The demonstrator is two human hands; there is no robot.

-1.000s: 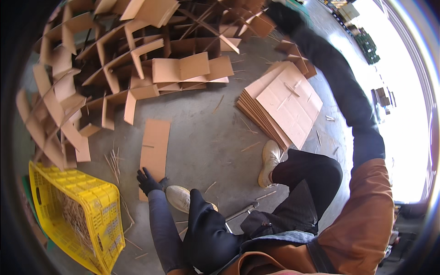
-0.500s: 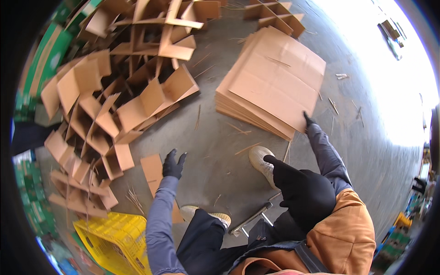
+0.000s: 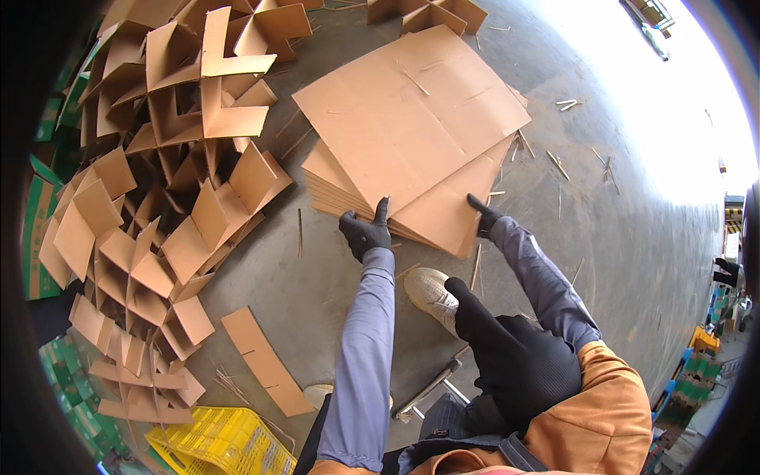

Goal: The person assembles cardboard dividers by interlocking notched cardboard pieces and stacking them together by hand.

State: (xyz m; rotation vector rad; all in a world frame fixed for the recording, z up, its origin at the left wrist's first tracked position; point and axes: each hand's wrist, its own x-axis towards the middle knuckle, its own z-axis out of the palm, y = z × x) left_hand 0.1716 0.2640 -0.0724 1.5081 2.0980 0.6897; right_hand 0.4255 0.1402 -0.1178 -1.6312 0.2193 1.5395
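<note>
Fingers (image 3: pixel 378 214) of the left hand (image 3: pixel 366 231), in a black glove, press onto the near edge of the top cardboard sheet (image 3: pixel 408 119); the thumb side curls under that edge, so the hand pinches the sheet. The right hand (image 3: pixel 483 215), also gloved in black, rests on the near right edge of the stack of cardboard sheets (image 3: pixel 443 214); its fingers are partly tucked against the board, and I cannot tell whether they close on anything. The top sheet lies tilted across the stack, its far corners overhanging, and the stack sits on the concrete floor (image 3: pixel 617 222) just ahead of the person's pale shoe (image 3: pixel 431 291).

At the lower edge a yellow plastic crate (image 3: pixel 218 443) is cut off by the frame; only its slotted wall and rim show, and its contents cannot be made out. Left of the arms a heap of folded cardboard dividers (image 3: pixel 166 182) spreads across the floor, and one flat cardboard strip (image 3: pixel 265 360) lies apart from it, near the crate. Thin wooden slivers lie scattered on the floor. Green printed cartons (image 3: pixel 36 237) at the far left are mostly hidden by the dark rim. A black-gloved shape sits close under the camera, too near to read clearly.
</note>
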